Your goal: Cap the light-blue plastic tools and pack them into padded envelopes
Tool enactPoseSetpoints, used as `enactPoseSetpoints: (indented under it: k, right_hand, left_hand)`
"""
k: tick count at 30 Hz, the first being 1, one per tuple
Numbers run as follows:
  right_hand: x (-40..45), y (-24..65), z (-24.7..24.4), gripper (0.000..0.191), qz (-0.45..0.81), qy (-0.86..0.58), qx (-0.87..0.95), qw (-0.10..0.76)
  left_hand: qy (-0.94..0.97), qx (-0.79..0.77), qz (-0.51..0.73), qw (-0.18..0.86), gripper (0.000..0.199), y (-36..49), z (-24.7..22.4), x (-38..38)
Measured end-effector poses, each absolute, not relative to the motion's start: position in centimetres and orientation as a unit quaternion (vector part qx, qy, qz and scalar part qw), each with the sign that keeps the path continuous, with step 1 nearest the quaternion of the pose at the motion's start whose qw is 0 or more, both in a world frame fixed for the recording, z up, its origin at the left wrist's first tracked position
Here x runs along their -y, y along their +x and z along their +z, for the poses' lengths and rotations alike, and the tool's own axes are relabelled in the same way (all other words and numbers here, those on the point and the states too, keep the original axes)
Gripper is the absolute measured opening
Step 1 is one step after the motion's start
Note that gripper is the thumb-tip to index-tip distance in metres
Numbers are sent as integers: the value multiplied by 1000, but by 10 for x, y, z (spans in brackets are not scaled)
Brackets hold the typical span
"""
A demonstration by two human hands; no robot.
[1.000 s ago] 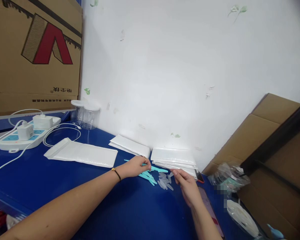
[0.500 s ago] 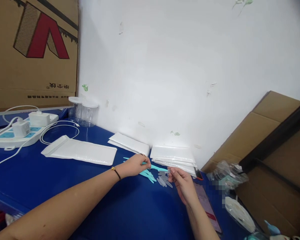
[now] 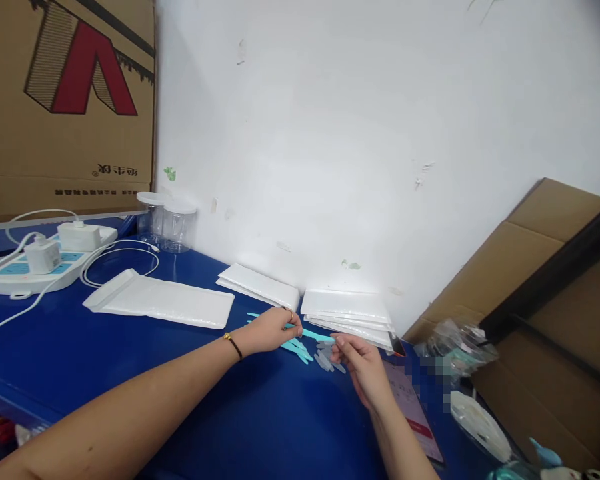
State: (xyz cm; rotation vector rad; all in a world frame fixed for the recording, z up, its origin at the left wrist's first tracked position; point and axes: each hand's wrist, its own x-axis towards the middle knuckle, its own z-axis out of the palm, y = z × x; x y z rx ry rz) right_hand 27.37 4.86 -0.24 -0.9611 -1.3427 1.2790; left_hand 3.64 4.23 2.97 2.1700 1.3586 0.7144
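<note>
My left hand [image 3: 277, 328], with a dark cord at the wrist, pinches one end of a thin turquoise stick [image 3: 317, 336]. The fingers of my right hand [image 3: 355, 353] are closed at the stick's other end, near its tip. Under and beside my left hand several more turquoise sticks [image 3: 297, 349] lie on the blue table [image 3: 260, 413]. Small translucent grey pieces [image 3: 325, 361] lie in a loose pile between the hands, on the near side of the held stick.
White padded envelopes are stacked [image 3: 347, 307] and paired [image 3: 260, 283] along the wall; another envelope [image 3: 165, 301] lies left. A power strip [image 3: 10, 280], lidded clear jars [image 3: 177, 227], a tablet [image 3: 413, 413] and a clear plastic bag [image 3: 455, 347] are also around.
My right hand has moved slightly left, onto the end of the turquoise stick. My left hand has stayed almost in place.
</note>
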Motion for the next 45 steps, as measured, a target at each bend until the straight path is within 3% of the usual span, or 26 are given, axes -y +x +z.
enactPoseSetpoints:
  k: [4,9,11,17,20,23,32,39,45]
  right_hand:
    - [-43,272,1,33,524,-408,619,420]
    - [-35,278,11,33,529,-408,717,199]
    - [-35,281,11,33,507,-410,742,159]
    - [-53,288,-5,19,247,-490,788,277]
    - [-58,286,-14,13,175,-497,804,276]
    - [-57,283,-17,8,163,-487,819,256]
    - [-53,284,-9,3,137,-480,835,233]
    - [-54,287,-10,25,101,-484,846,201]
    - [-58,290,-12,14,95,-481,847,207]
  left_hand:
    - [807,-484,235,244,25,36,28,-41]
    - [846,-442,112,277,16,36,30,-32]
    - [852,-437,89,276,16,36,31,-30]
    - [855,-492,120,111,20,30,22,-41]
    - [857,-497,112,73,12,28,17,-48]
    - [864,-486,109,79,3,27,14,-49]
    - [858,-485,124,114,4,29,17,-47]
    - [857,-489,114,118,4,29,18,-48]
    - [859,-485,116,118,3,30,21,-46]
